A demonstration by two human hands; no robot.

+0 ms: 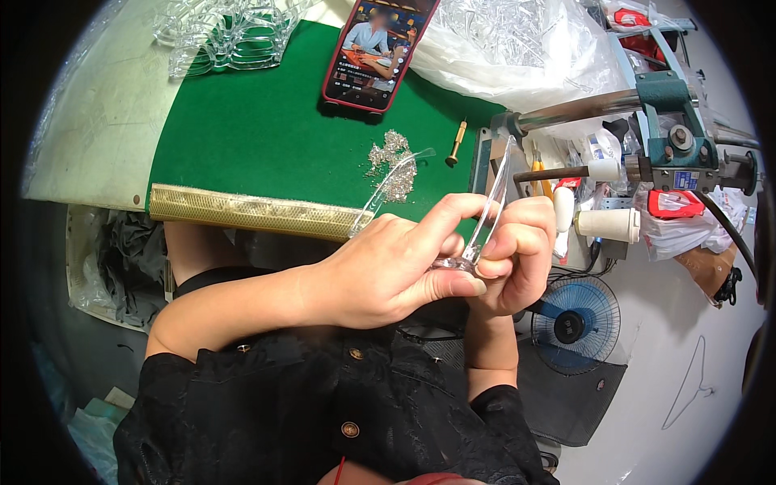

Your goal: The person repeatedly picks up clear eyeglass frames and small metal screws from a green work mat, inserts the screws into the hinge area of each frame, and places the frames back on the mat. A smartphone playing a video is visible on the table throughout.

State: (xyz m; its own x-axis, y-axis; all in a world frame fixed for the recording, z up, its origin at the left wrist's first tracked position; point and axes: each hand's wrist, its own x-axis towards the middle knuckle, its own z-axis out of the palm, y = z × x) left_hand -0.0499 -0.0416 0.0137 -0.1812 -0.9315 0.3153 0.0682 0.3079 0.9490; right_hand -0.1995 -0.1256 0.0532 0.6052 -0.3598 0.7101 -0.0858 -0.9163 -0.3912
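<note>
1. Clear glasses frame (pixel 490 208), as we judge it, is between our two hands, in front of our body and close to the near edge of the worktop (pixel 89 153).

2. Our left hand (pixel 400 271) holds it from the left side, with the thumb below and the fingers above. Our right hand (pixel 521 255) pinches it from the right, with curled fingers. So neither hand is nearer: both touch it, and the fingertips almost meet.

3. One long side piece of the frame rises between the hands. Its long axis points away from our body and leans a little to the right. The lower part is mostly covered by our fingers.

4. Beyond the left hand we see another clear strip (pixel 390 176), slanting over a pile of tiny metal pieces (pixel 394 145). We cannot tell if it is joined to the frame.

5. On the green mat (pixel 242 121) lies a small screwdriver (pixel 457 145), to the right of the pile. A phone (pixel 373 56) stands farther away, and more clear frames (pixel 234 44) are at the far left.

6. Around us, a metal stand (pixel 671 121) is at the right, with a fan (pixel 570 327) below.
</note>
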